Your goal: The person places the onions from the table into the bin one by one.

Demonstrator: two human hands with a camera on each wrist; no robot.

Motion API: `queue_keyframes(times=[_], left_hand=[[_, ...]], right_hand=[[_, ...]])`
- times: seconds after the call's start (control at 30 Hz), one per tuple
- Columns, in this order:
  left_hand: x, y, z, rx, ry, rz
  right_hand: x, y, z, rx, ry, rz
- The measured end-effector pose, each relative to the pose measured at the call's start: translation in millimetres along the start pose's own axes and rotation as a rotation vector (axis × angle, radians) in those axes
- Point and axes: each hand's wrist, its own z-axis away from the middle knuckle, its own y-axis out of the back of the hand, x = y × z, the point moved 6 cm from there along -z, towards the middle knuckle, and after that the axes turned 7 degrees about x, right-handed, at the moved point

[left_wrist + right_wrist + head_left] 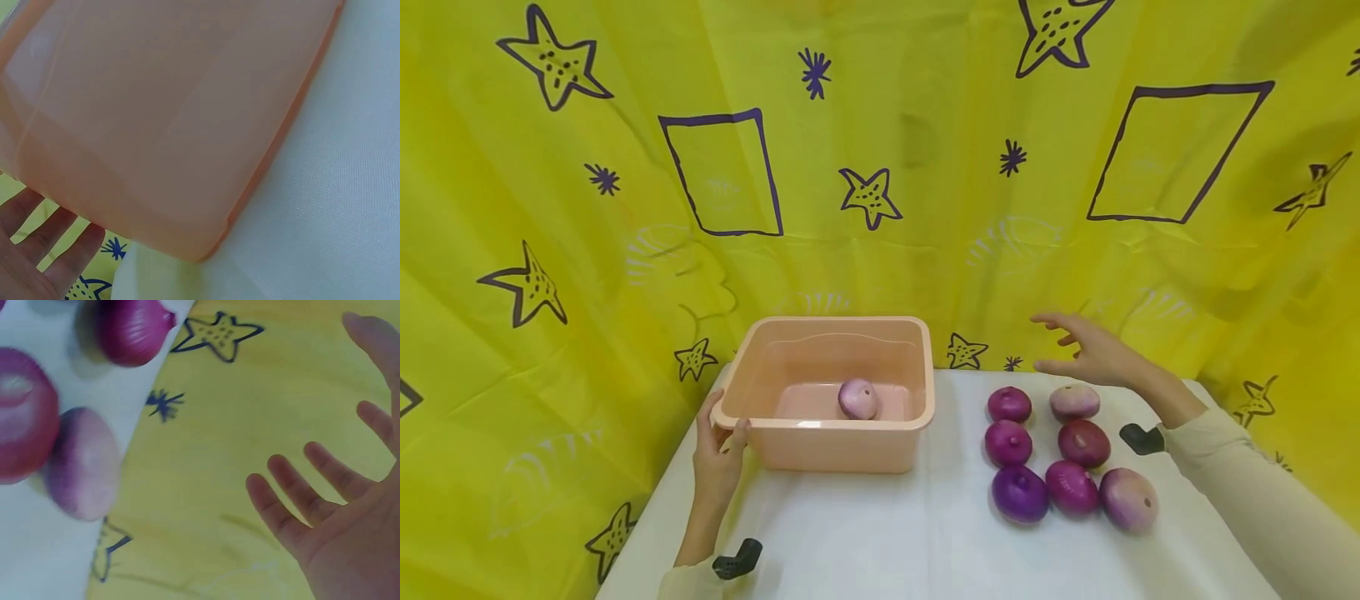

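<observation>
A peach plastic basin stands on the table's left side with a pale purple onion inside. My left hand holds its near left corner, thumb at the front rim and fingers along the left side. In the left wrist view those fingers meet the wall of the basin. My right hand is in the air with fingers spread and nothing in it. Below it lie several onions, among them a pale onion, a red onion and a dark purple onion.
A white cloth covers the table. Close behind it hangs a yellow curtain with drawn stars and frames, which also runs along both sides. Black straps' ends show at the wrists.
</observation>
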Motion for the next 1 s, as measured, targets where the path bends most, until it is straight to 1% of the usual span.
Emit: queue_keyframes(times=[0.23, 0.43, 0.63, 0.73, 0.87, 1.0], left_hand=[[-3.5, 1.3, -0.5, -0.001, 0.013, 0.003], [-1.6, 1.2, -0.1, 0.001, 0.000, 0.001], [1.3, 0.9, 0.3, -0.001, 0.001, 0.008], [0.3, -0.1, 0.1, -0.002, 0.004, 0.004], [-1.5, -0.6, -0.5, -0.001, 0.005, -0.011], [-2.1, 0.4, -0.2, 0.003, 0.005, -0.025]], right_hand=[[36, -10, 23.6, -0.076, -0.102, 0.011], [64, -19, 40.4, -0.128, -0.133, 0.007], [86, -24, 52.4, -0.208, -0.209, 0.011], [97, -28, 58.3, -0.248, -0.270, -0.034], [107, -33, 63.5, -0.297, -0.347, -0.124], [112, -36, 64.3, -0.317, -0.355, -0.128]])
